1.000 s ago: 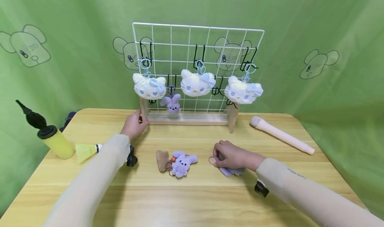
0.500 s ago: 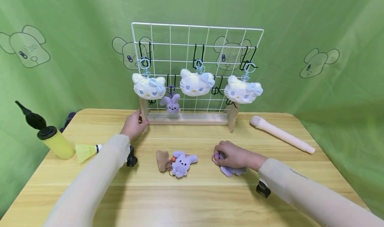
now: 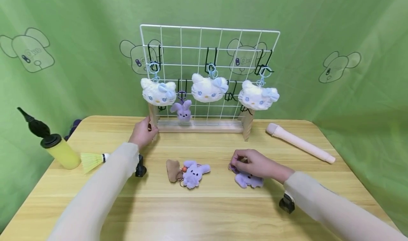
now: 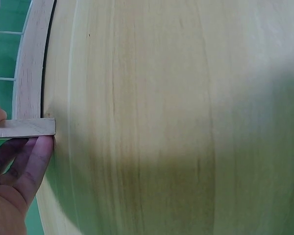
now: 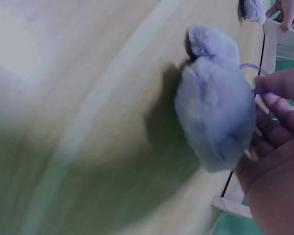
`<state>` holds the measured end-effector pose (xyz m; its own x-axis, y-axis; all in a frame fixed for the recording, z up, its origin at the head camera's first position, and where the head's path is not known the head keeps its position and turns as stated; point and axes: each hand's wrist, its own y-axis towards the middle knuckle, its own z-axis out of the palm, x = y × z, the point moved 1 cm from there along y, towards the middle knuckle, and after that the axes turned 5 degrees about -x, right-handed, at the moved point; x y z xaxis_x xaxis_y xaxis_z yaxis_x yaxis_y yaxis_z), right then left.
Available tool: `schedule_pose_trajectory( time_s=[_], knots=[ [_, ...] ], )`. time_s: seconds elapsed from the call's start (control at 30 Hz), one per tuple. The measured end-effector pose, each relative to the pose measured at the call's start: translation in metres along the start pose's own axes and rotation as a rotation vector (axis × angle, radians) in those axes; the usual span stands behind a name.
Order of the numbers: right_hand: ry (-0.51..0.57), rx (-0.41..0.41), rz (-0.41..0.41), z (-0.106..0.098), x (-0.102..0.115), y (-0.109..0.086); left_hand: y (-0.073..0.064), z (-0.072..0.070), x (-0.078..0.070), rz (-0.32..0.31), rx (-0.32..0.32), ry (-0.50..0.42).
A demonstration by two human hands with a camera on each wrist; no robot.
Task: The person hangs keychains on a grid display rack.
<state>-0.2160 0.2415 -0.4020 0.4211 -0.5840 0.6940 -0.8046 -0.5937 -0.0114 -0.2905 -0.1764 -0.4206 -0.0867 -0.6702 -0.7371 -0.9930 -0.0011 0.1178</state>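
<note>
My left hand (image 3: pixel 143 132) grips the left wooden leg (image 4: pixel 24 128) of a white wire grid rack (image 3: pixel 200 128), with thumb and fingers on opposite sides. At the right of the table, my right hand (image 3: pixel 256 163) pinches the purple ring (image 5: pixel 252 65) of a lavender plush keychain (image 3: pixel 251 181). In the right wrist view the plush hangs beside the fingers, its furry back showing. A second lavender plush keychain (image 3: pixel 192 175) lies mid-table, beside a brown plush piece (image 3: pixel 173 171). On the rack hang three white cat-head plush keychains (image 3: pixel 208 89) and a small purple bunny keychain (image 3: pixel 183 111).
Several black hooks (image 3: pixel 231 92) sit on the grid. To the left stand a yellow pump (image 3: pixel 60 152) with a black nozzle and a yellow shuttlecock (image 3: pixel 92 161). A pale pink microphone-like stick (image 3: pixel 299 143) lies at the right. Green cloth (image 3: pixel 318 28) surrounds the table.
My right hand has shifted slightly right, drawing the ring toward the plush; more of the plush's face now shows. The left hand stays on the rack leg.
</note>
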Motion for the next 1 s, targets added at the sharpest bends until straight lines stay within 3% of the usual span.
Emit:
schedule_pose_trajectory(
  time_s=[0.17, 0.3, 0.53, 1.0],
  knots=[
    [0.166, -0.062, -0.001, 0.001, -0.007, 0.000, -0.002, -0.001, -0.001, 0.003, -0.004, 0.001],
    [0.305, -0.081, 0.045, -0.001, -0.008, 0.000, -0.003, -0.001, -0.002, -0.004, -0.001, -0.006],
    [0.372, -0.170, 0.152, -0.008, -0.004, 0.000, -0.002, -0.001, -0.001, 0.001, -0.001, -0.010],
    [0.435, -0.554, 0.024, -0.039, 0.037, 0.027, -0.003, -0.003, -0.005, -0.014, 0.017, -0.018]
  ],
)
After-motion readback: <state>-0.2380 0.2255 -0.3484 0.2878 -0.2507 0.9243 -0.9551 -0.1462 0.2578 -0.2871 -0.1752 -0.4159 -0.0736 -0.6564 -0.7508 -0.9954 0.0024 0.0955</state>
